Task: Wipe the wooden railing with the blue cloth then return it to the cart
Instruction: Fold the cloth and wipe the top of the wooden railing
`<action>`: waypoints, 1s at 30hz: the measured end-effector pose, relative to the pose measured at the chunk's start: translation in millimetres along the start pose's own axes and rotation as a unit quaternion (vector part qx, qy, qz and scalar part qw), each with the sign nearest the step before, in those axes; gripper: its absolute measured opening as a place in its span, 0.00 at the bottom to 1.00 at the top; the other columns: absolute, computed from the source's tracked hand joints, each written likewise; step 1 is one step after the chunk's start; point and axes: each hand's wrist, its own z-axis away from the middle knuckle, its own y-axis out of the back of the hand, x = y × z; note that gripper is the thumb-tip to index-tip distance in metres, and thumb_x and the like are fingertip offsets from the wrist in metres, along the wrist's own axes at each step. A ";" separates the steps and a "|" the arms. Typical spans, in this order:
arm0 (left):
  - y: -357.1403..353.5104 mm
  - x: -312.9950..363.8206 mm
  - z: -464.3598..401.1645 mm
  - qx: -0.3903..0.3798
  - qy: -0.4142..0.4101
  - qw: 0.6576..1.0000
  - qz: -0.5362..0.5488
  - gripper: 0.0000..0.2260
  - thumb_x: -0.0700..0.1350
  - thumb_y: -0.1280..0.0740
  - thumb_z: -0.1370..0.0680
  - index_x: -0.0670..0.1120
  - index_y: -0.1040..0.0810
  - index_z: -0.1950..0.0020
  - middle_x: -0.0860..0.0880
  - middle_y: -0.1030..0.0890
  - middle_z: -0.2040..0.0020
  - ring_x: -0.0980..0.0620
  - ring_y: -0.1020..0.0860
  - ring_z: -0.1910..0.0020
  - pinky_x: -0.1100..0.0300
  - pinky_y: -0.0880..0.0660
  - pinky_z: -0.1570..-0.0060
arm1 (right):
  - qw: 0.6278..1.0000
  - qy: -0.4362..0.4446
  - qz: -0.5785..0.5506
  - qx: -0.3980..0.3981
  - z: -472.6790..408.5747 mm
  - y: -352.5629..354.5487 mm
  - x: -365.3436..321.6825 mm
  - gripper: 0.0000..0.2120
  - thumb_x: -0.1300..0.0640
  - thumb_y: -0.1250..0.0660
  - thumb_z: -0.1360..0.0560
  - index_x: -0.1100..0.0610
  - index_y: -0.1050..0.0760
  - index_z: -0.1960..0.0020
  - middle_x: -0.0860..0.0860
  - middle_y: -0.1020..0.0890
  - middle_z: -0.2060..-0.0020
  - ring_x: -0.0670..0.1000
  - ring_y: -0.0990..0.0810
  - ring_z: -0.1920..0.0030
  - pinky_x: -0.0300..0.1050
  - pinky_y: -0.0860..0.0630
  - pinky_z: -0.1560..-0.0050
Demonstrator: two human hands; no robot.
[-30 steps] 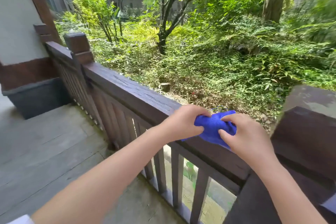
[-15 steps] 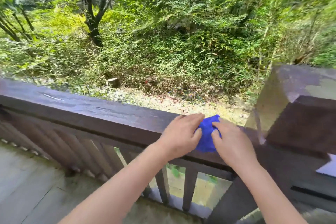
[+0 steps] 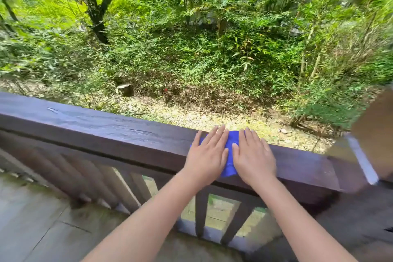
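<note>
Both hands lie flat, palms down and fingers stretched out, on the blue cloth (image 3: 229,151), which is spread across the top of the wooden railing (image 3: 119,134). The left hand (image 3: 207,155) covers the cloth's left part, the right hand (image 3: 253,156) its right part, and only a narrow strip of blue shows between them, plus a small corner past the left hand's outer edge and a fold hanging over the rail's near edge below the thumbs. Neither hand grips anything; they press open on the fabric, thumbs nearly meeting over it.

The rail runs on far to the left of the left hand, its dark top looking streaked and glossy there. Under the hands, dark balusters (image 3: 201,212) drop to a lower rail. To the right of the right hand the rail meets a blurred post (image 3: 374,134). Beyond the fingertips lie leaf-strewn ground and dense green shrubs (image 3: 212,49). Below the left forearm is grey paved floor (image 3: 32,229).
</note>
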 end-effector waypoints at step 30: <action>11.1 -51.7 -2.3 -0.012 -0.016 0.999 -0.035 0.24 0.60 0.50 0.24 0.60 0.42 0.28 0.48 0.36 0.25 0.45 0.41 0.26 0.37 0.51 0.30 | 0.995 -0.093 0.041 0.001 17.4 -7.0 -2.5 0.28 0.41 0.57 0.23 0.50 0.50 0.26 0.55 0.44 0.25 0.55 0.51 0.25 0.62 0.53 0.28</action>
